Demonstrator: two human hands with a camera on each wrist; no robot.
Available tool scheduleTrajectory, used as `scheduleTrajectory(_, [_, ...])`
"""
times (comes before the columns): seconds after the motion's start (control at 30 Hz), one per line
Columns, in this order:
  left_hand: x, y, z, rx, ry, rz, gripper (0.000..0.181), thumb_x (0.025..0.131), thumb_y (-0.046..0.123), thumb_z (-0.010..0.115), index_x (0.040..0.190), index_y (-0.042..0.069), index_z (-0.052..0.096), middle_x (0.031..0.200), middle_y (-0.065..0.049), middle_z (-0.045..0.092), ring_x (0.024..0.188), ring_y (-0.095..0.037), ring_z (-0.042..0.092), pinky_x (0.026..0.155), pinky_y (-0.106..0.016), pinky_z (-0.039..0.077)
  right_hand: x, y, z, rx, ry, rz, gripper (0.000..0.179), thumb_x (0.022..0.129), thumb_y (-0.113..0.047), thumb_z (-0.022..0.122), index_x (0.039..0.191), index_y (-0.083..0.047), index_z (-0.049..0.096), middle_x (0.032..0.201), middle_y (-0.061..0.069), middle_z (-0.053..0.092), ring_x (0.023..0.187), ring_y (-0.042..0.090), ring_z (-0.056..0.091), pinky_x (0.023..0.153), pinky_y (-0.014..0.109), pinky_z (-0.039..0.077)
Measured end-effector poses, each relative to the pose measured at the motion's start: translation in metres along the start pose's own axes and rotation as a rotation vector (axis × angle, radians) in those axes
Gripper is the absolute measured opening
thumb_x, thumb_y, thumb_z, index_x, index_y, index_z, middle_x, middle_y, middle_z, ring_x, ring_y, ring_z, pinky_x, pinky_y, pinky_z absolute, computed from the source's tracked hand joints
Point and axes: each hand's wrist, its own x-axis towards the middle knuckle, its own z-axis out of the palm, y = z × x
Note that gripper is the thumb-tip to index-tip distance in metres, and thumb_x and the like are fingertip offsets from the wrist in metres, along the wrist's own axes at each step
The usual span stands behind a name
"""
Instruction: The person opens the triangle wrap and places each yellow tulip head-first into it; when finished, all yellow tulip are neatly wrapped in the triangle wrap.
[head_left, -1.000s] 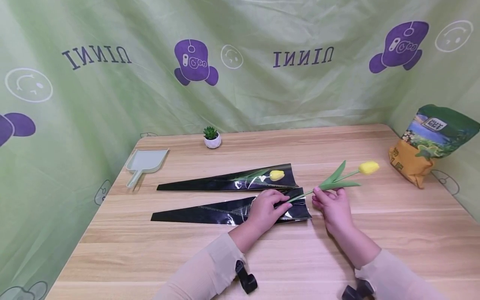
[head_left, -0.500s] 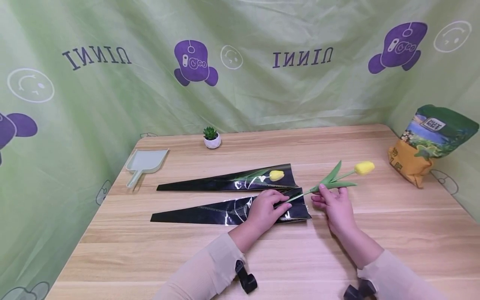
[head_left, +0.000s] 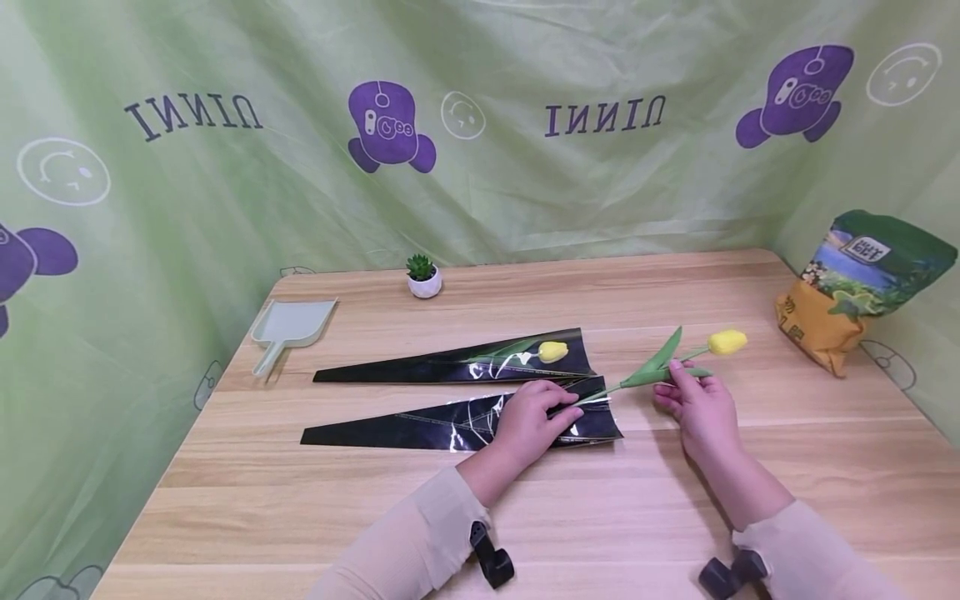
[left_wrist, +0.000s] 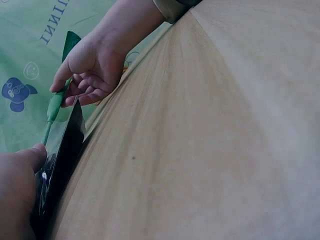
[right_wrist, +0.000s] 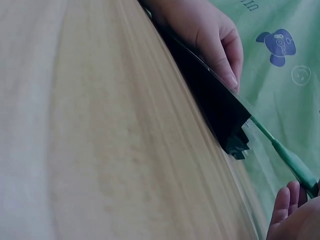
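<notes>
A yellow tulip [head_left: 727,342] with green leaves is pinched by my right hand [head_left: 705,408], the thumb lying over a leaf near where the leaves branch. Its stem [left_wrist: 46,135] runs leftward into the mouth of the nearer black flower sleeve [head_left: 397,429], which has a clear front. My left hand [head_left: 528,421] grips that sleeve near its wide end, thumb and forefinger either side of the stem. Below the palm, part of the sleeve is hidden. Behind it lies a second black flower sleeve [head_left: 397,368] holding another yellow tulip [head_left: 553,352].
A pale green dustpan [head_left: 296,323] lies at the table's left. Near the back edge stands a small potted succulent [head_left: 424,277]. On the right, a green and orange bag [head_left: 862,283] stands on the wooden table [head_left: 525,533]. Printed green cloth [head_left: 510,192] hangs behind.
My right hand has slid right along the tulip, from below the leaves up onto them. The tulip has shifted slightly left. My left hand and both sleeves stay put.
</notes>
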Motion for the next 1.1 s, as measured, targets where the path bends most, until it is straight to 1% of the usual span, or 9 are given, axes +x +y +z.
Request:
scheduleTrajectory(0.1, [0.000, 0.000, 0.000, 0.001, -0.002, 0.001, 0.024, 0.090, 0.033, 0.069, 0.108, 0.018, 0.076, 0.106, 0.001, 0.071, 0.104, -0.015, 0.065, 0.093, -0.028, 0.051, 0.001, -0.002, -0.003, 0.068, -0.029, 0.022, 0.012, 0.097, -0.022, 0.060, 0.097, -0.014, 0.051, 0.075, -0.007, 0.066, 0.064, 0.007, 0.065, 0.062, 0.020, 0.058])
scheduleTrajectory(0.2, [0.000, 0.000, 0.000, -0.003, -0.002, 0.003, 0.024, 0.090, 0.032, 0.070, 0.108, 0.018, 0.076, 0.106, 0.001, 0.071, 0.105, -0.015, 0.065, 0.094, -0.028, 0.051, 0.002, -0.003, -0.006, 0.094, -0.053, 0.028, 0.012, 0.096, -0.022, 0.062, 0.089, -0.016, 0.055, 0.072, -0.005, 0.066, 0.062, 0.008, 0.064, 0.061, 0.020, 0.058])
scheduleTrajectory(0.3, [0.000, 0.001, -0.001, -0.003, 0.000, 0.006, 0.024, 0.090, 0.032, 0.070, 0.108, 0.018, 0.076, 0.106, 0.001, 0.071, 0.105, -0.015, 0.065, 0.094, -0.028, 0.051, 0.002, -0.003, -0.007, 0.084, -0.053, 0.037, 0.014, 0.095, -0.022, 0.063, 0.086, -0.016, 0.055, 0.071, -0.004, 0.065, 0.063, 0.008, 0.063, 0.062, 0.020, 0.058])
scheduleTrajectory(0.4, [0.000, 0.001, -0.001, 0.006, 0.006, 0.010, 0.024, 0.090, 0.032, 0.070, 0.108, 0.018, 0.076, 0.106, 0.002, 0.071, 0.105, -0.015, 0.064, 0.094, -0.028, 0.051, 0.001, -0.005, -0.008, 0.058, -0.031, 0.055, 0.014, 0.096, -0.022, 0.063, 0.087, -0.016, 0.054, 0.073, -0.006, 0.064, 0.064, 0.007, 0.063, 0.063, 0.019, 0.057])
scheduleTrajectory(0.6, [0.000, 0.002, -0.002, 0.006, 0.018, 0.012, 0.024, 0.090, 0.033, 0.070, 0.108, 0.018, 0.076, 0.107, 0.001, 0.071, 0.106, -0.015, 0.065, 0.094, -0.029, 0.051, -0.002, -0.002, -0.006, 0.033, 0.005, 0.073, 0.017, 0.094, -0.021, 0.066, 0.082, -0.016, 0.056, 0.072, -0.006, 0.066, 0.061, 0.007, 0.063, 0.060, 0.020, 0.057])
scheduleTrajectory(0.83, [0.000, 0.002, -0.002, 0.002, 0.039, 0.027, 0.023, 0.089, 0.032, 0.071, 0.107, 0.018, 0.076, 0.105, 0.001, 0.071, 0.104, -0.016, 0.065, 0.093, -0.029, 0.052, -0.011, 0.008, 0.002, -0.012, -0.044, 0.046, 0.017, 0.095, -0.020, 0.065, 0.080, -0.017, 0.056, 0.069, -0.006, 0.066, 0.059, 0.005, 0.064, 0.058, 0.019, 0.057])
scheduleTrajectory(0.97, [0.000, 0.003, -0.002, -0.007, 0.045, 0.026, 0.022, 0.089, 0.032, 0.071, 0.106, 0.018, 0.077, 0.105, 0.001, 0.071, 0.103, -0.015, 0.065, 0.092, -0.028, 0.053, -0.016, 0.012, 0.008, -0.031, -0.056, 0.035, 0.018, 0.097, -0.017, 0.062, 0.080, -0.017, 0.055, 0.068, -0.007, 0.067, 0.059, 0.004, 0.064, 0.057, 0.017, 0.056])
scheduleTrajectory(1.1, [0.001, 0.003, -0.002, -0.005, 0.051, 0.030, 0.022, 0.089, 0.031, 0.071, 0.106, 0.018, 0.077, 0.105, 0.001, 0.071, 0.103, -0.016, 0.065, 0.092, -0.029, 0.053, -0.019, 0.015, 0.013, -0.066, -0.063, 0.040, 0.018, 0.096, -0.017, 0.063, 0.080, -0.017, 0.054, 0.068, -0.008, 0.067, 0.059, 0.004, 0.065, 0.057, 0.017, 0.056])
